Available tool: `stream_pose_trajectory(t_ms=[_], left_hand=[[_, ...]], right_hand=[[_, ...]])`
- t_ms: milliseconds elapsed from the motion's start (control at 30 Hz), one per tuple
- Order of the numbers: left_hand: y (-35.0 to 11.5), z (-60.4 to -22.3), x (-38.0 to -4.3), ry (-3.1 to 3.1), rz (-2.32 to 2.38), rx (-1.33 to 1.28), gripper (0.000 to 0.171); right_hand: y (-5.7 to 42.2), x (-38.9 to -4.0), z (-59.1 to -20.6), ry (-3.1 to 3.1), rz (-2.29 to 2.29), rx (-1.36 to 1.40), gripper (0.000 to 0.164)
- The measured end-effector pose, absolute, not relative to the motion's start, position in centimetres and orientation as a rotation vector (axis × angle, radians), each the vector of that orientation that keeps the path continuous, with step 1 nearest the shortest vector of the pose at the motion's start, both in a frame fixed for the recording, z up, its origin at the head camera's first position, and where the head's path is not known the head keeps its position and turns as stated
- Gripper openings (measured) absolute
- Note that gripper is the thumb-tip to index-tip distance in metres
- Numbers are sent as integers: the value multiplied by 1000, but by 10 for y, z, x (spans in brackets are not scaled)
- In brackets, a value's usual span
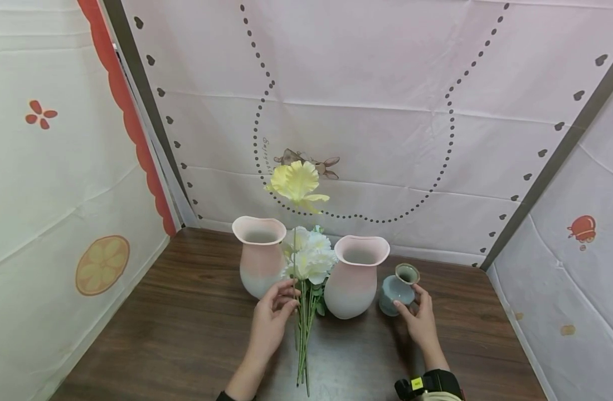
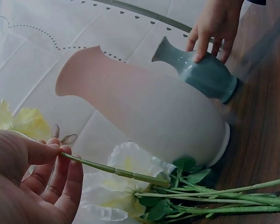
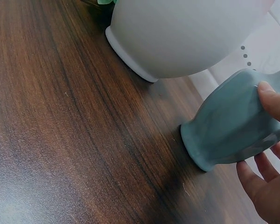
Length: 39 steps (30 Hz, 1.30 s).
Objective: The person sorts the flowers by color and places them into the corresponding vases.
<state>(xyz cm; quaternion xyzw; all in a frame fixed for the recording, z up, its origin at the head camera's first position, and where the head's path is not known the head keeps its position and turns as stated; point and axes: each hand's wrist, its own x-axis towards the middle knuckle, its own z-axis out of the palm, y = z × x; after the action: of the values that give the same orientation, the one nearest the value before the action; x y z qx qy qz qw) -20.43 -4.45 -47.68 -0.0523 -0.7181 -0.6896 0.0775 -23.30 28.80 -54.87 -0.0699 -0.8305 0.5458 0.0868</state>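
Observation:
Between thumb and fingers, my left hand (image 1: 275, 313) pinches the green stem of a yellow artificial flower (image 1: 296, 181), whose bloom stands upright above the hand. Behind that stem, a bunch of white artificial flowers (image 1: 314, 259) lies with its stems (image 2: 233, 199) toward me. My right hand (image 1: 421, 317) grips a small blue-green vase (image 3: 238, 119), thumb on one side and fingers on the other; the vase is upright on the table. Just left of it stands a pink-and-white vase (image 1: 354, 284) with a wavy rim. A matching pink-and-white vase (image 1: 261, 259) is beyond my left hand.
The dark wood table (image 1: 176, 323) meets a pale patterned cloth backdrop (image 1: 361, 139) right behind the vases. Cloth side panels (image 1: 45, 223) close in the left and right. A black band (image 1: 439, 381) with a yellow tag is on my right wrist.

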Motion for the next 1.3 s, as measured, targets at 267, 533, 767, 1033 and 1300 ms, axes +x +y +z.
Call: stream_pose_trajectory(t_ms=[267, 533, 767, 1033, 1300], left_hand=[[-46, -471, -203, -2146, -2060, -158, 36], [-48, -462, -202, -2120, -2033, -200, 34], [-50, -454, -203, -2089, -2043, -224, 29], [-51, -448, -203, -2056, -2037, -239, 29], [-54, -442, -202, -2035, -2043, -252, 26]], right_hand=[[288, -233, -550, -2469, 1622, -205, 68], [288, -232, -549, -2466, 1635, -202, 69], [287, -232, -548, -2454, 1647, -192, 69], [287, -233, -548, -2438, 1665, -250, 68], [287, -234, -552, -2451, 1671, -268, 69]])
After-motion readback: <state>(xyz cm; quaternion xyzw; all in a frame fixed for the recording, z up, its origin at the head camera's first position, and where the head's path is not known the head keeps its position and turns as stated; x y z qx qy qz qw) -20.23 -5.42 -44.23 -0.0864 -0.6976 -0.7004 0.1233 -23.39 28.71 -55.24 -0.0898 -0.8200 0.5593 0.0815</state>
